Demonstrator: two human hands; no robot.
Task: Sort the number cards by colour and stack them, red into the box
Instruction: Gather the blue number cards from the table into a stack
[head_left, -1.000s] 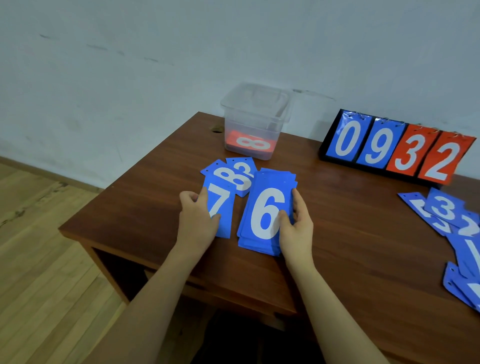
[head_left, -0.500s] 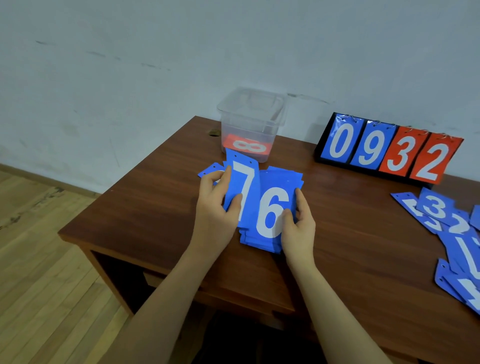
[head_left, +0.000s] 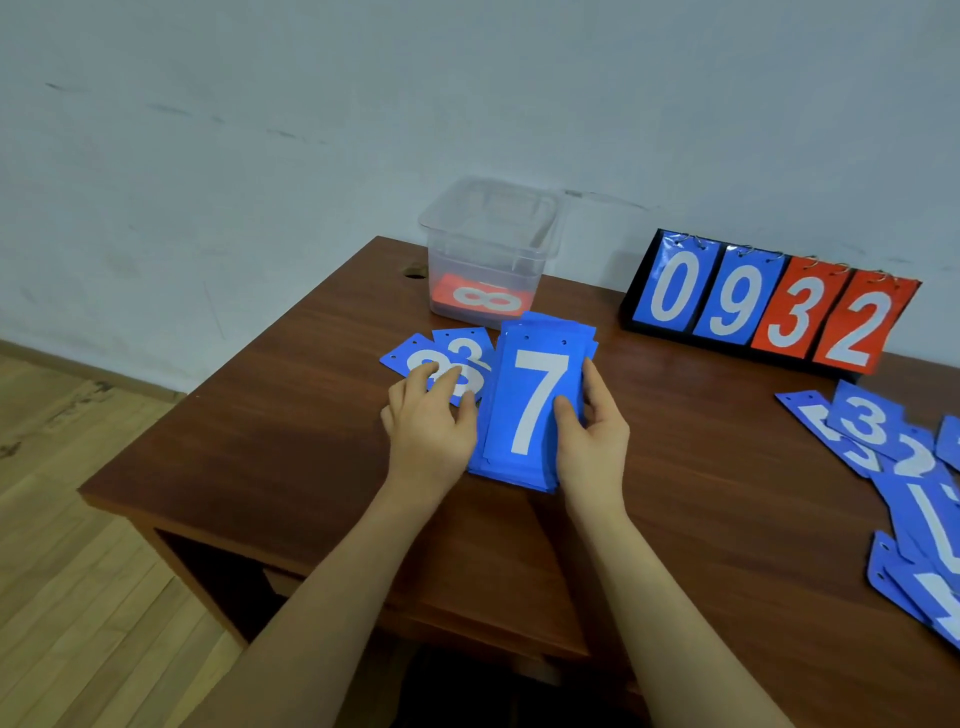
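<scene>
**Blue pile growing, two loose cards next**

You are in the middle of stacking the blue cards. The blue stack (head_left: 535, 410) lies flat on the tabletop (head_left: 270, 457), right in front of you, and a white 7 shows on its top card. Your right hand (head_left: 592, 436) holds the stack by its right edge, with the thumb curled over the top card and the fingers along the side. Your left hand (head_left: 431, 421) sits just left of the stack. Its fingers are spread flat and rest on two loose blue cards (head_left: 441, 353), a 3 and one that looks like an 8. They grip nothing.

The next move, I think, is to slide or lift one of those loose cards and lay it on the 7. Keep the right hand on the stack so it does not slip apart. The cards look thin, smooth and shiny, so they may slide easily.

More blue cards (head_left: 893, 457) lie scattered far to the right and need to be picked up too. The clear box (head_left: 488, 244) at the back already has a red card (head_left: 483, 299) lying in it.
</scene>
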